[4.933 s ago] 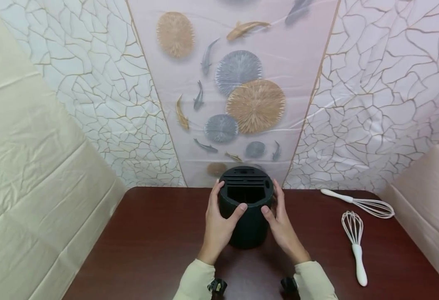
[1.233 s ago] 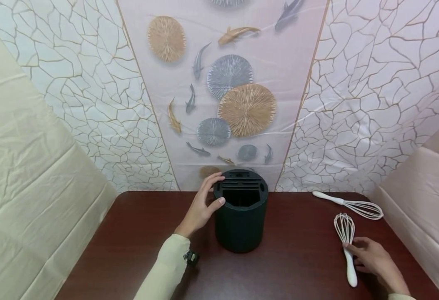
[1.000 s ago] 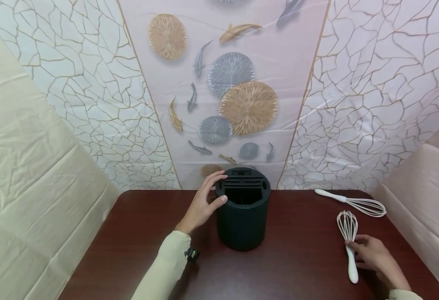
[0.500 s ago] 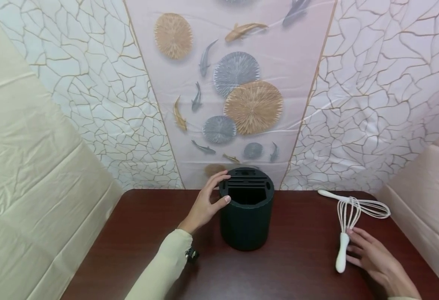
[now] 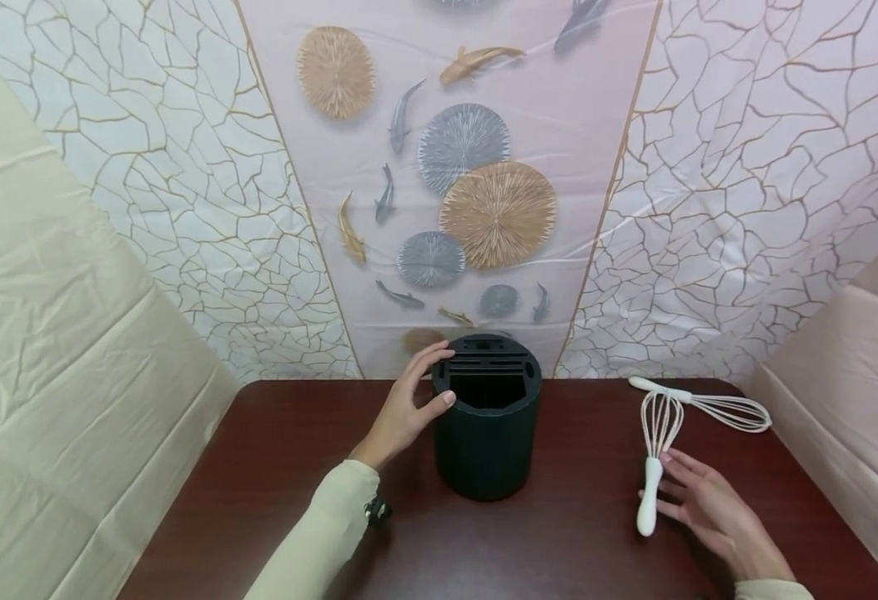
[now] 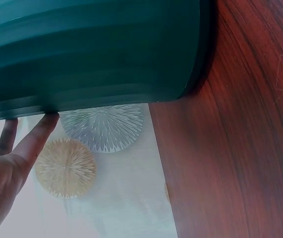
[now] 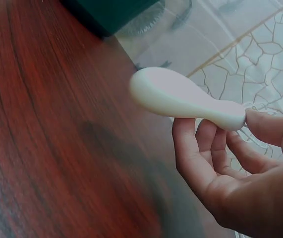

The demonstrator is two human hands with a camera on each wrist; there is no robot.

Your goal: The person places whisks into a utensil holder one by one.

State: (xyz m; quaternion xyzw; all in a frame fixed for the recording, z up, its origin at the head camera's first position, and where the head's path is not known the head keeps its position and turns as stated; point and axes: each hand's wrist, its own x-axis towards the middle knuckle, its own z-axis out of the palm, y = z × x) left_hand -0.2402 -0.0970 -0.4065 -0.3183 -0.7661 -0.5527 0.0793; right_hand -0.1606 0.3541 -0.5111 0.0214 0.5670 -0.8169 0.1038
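A dark green, round utensil holder (image 5: 486, 450) stands upright on the table, its top divided by slots and one wide opening. My left hand (image 5: 401, 417) rests against its left side, fingers and thumb spread along the rim. Straight fingers (image 6: 34, 136) touch its wall in the left wrist view. My right hand (image 5: 709, 508) pinches a white whisk (image 5: 650, 496) near where handle meets wires. The whisk's handle (image 7: 181, 96) is raised off the table in the right wrist view, with a shadow below. Its wire head points away from me.
A second white whisk (image 5: 724, 408) lies at the table's back right corner, just behind the held one. The brown table (image 5: 296, 500) meets a patterned backdrop (image 5: 439, 317) at the back, with pale cloth walls (image 5: 71, 375) on both sides.
My right hand left the holder, took the nearer whisk and has lifted it, moving it left towards the holder. My left hand has stayed at the holder, which stands in place.
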